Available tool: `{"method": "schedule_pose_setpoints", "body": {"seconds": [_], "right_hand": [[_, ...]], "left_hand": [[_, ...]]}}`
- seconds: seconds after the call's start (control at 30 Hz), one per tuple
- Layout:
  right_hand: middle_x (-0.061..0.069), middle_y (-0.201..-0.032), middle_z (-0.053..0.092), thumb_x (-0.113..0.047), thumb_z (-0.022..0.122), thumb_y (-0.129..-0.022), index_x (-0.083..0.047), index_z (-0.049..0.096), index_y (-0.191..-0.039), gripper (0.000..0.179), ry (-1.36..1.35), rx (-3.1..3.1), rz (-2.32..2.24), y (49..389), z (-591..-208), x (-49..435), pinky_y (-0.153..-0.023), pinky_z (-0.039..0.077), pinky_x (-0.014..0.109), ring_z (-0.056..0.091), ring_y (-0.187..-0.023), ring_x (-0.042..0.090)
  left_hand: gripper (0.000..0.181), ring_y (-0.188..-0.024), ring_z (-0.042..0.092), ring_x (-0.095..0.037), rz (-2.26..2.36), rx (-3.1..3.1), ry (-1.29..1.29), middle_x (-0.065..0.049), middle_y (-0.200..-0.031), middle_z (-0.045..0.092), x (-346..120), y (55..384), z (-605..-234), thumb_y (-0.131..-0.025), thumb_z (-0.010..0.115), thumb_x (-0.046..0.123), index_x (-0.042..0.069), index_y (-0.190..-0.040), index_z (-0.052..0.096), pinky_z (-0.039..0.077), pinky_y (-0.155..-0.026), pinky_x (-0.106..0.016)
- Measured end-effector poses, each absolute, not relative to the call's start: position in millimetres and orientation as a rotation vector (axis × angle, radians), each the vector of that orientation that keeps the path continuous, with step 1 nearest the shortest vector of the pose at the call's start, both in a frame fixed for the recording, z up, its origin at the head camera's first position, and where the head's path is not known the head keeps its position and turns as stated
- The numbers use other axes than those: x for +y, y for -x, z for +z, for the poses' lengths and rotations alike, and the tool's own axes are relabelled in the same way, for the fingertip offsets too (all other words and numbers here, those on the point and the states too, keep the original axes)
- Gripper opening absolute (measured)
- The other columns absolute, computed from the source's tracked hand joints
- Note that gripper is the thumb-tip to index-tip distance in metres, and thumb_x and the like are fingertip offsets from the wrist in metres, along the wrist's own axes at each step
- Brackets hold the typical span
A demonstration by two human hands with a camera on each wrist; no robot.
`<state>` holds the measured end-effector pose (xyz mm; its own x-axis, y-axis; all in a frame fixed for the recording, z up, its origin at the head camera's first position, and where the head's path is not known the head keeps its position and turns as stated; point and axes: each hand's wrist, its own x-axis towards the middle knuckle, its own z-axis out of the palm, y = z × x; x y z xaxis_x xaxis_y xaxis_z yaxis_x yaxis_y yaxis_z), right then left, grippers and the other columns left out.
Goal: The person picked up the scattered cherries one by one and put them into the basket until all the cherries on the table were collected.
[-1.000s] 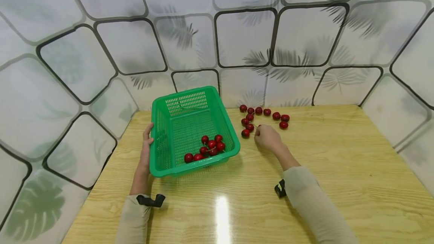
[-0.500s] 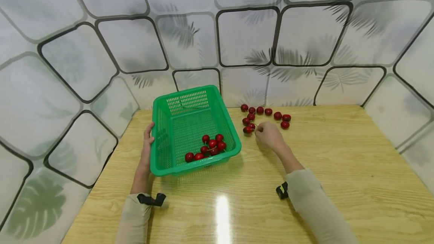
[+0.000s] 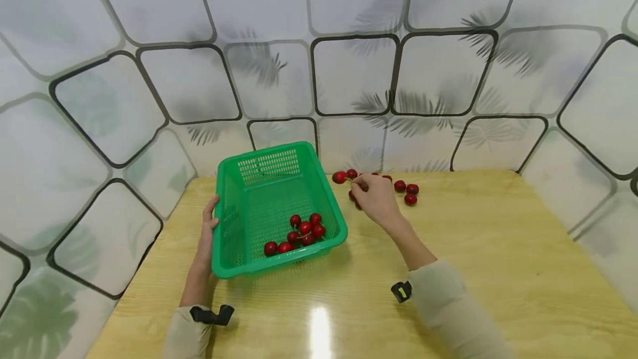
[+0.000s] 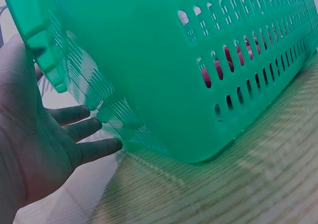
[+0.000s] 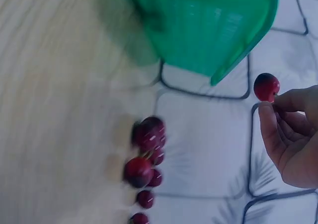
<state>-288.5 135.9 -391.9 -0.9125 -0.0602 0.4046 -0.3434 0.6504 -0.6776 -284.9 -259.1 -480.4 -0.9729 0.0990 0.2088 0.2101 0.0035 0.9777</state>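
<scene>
My left hand (image 3: 205, 237) is at the left side of a green plastic basket (image 3: 234, 263). In the left wrist view, several of its fingers (image 4: 99, 150) are straight and lie against or close to the basket wall; the rim partly hides the rest. Several red cherries (image 3: 305, 227) with stems lie in the basket's near right part. My right hand (image 3: 377, 202) pinches the stem of one cherry (image 3: 339, 177), which hangs above the table just right of the basket. In the right wrist view, that cherry (image 5: 267, 87) shows at the thumb and fingertip.
More cherries (image 3: 411, 199) lie on the wooden table (image 3: 478, 248) near the back wall, some hidden behind my right hand. A patterned wall covering (image 3: 354, 73) stands behind the table and along both sides.
My right hand has lifted a cherry by its stem off the pile and moved left toward the basket. The left hand stays at the basket. The head view has tilted slightly up.
</scene>
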Motion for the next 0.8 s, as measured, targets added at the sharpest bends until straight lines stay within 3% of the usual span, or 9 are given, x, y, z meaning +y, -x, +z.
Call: {"method": "schedule_pose_setpoints", "body": {"seconds": [0.27, 0.43, 0.63, 0.8], "right_hand": [[0.007, -0.082, 0.072, -0.004, 0.061, -0.093, -0.002, 0.075, -0.090, 0.015, -0.609, -2.606, 1.119, 273.5, -377.1, 75.3, -0.064, 0.050, 0.029, 0.058, -0.065, 0.013], [0.002, -0.076, 0.067, -0.005, 0.059, -0.094, -0.004, 0.074, -0.087, 0.016, -0.745, -2.811, 1.025, 277.3, -389.0, 47.3, -0.059, 0.043, 0.024, 0.049, -0.060, 0.009], [-0.003, -0.069, 0.062, -0.006, 0.060, -0.094, -0.006, 0.073, -0.085, 0.016, -0.754, -3.000, 0.867, 282.7, -406.4, 34.5, -0.056, 0.044, 0.024, 0.050, -0.059, 0.008], [-0.007, -0.054, 0.037, -0.005, 0.059, -0.092, -0.013, 0.053, -0.059, 0.035, -0.820, -3.052, 0.727, 282.1, -410.2, 31.3, -0.048, 0.028, 0.023, 0.031, -0.052, 0.008]], "left_hand": [[0.056, -0.143, 0.009, -0.036, -2.157, -2.154, 0.315, -0.009, -0.165, -0.005, -258.1, 278.5, -483.4, -0.105, 0.020, 0.024, 0.025, -0.160, 0.008, 0.026, -0.099, -0.030], [0.056, -0.143, 0.010, -0.036, -2.163, -2.141, 0.313, -0.009, -0.165, -0.004, -258.2, 281.3, -486.0, -0.105, 0.020, 0.023, 0.025, -0.160, 0.009, 0.025, -0.099, -0.034], [0.055, -0.139, 0.016, -0.033, -2.165, -2.160, 0.305, -0.009, -0.164, -0.002, -260.4, 281.5, -486.9, -0.105, 0.019, 0.025, 0.025, -0.159, 0.009, 0.029, -0.097, -0.031], [0.055, -0.141, 0.015, -0.032, -2.186, -2.147, 0.319, -0.007, -0.164, -0.003, -260.4, 281.1, -483.0, -0.106, 0.021, 0.027, 0.026, -0.159, 0.009, 0.030, -0.097, -0.028]]}}
